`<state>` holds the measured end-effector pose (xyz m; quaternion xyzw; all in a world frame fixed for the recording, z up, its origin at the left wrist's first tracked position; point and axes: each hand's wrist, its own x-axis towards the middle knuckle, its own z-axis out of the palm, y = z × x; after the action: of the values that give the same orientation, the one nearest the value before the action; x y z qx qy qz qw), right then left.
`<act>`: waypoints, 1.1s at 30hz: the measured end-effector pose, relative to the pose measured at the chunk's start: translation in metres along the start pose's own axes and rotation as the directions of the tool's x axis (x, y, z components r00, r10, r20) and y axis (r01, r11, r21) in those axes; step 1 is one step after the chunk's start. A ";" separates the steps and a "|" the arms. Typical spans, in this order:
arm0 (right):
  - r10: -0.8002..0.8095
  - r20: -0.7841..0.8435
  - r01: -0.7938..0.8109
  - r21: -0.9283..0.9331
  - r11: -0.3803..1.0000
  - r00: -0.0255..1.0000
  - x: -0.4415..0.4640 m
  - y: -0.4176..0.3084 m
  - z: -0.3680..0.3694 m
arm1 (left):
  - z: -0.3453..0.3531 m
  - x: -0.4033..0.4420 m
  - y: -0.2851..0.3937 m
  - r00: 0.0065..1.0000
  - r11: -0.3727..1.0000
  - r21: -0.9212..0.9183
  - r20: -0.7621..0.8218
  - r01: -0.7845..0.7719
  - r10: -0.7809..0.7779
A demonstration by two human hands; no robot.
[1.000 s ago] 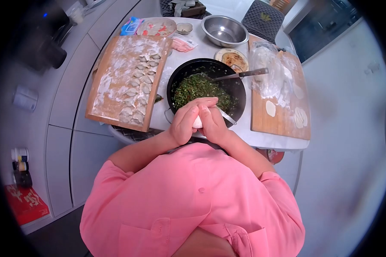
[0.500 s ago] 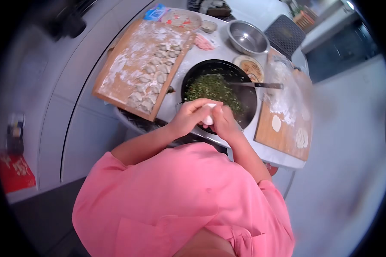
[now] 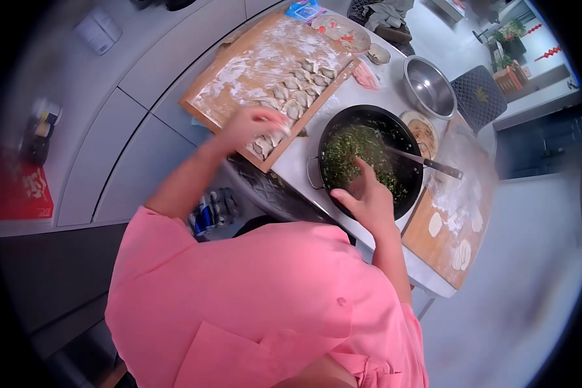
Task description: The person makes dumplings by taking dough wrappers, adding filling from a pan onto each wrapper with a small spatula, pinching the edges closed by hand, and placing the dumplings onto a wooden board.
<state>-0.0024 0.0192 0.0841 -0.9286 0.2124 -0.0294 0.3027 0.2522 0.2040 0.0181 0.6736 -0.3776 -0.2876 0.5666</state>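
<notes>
My left hand is over the near end of a floured wooden board, its fingers closed on a pale dumpling, partly hidden and slightly blurred. Rows of finished dumplings lie along the board's right side, just beyond that hand. Above the near rim of a black pan my right hand is open, thumb and forefinger apart, holding nothing. Chopped green filling covers the pan's left part. A dark-handled utensil rests in the filling and leans over the pan's right rim.
On the right, a second floured board bears several flat dough wrappers. A steel bowl and a plate with a browned flatbread stand behind the pan. A patterned plate and a small bowl are at the back.
My hands were together at the pan's near edge around a white dumpling. Now they have parted: the left has carried it left over the board, the right has opened. The view has shifted too.
</notes>
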 end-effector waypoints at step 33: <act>0.800 -0.600 -0.639 0.602 0.479 0.035 -0.111 0.335 -0.014 | -0.135 -0.010 -0.073 0.974 0.941 0.251 -0.084 0.226 -0.212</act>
<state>-0.2324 -0.1860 -0.0890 -0.5169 0.7618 -0.3310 0.2072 0.3697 0.2915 -0.0281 0.7874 -0.3188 -0.2782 0.4483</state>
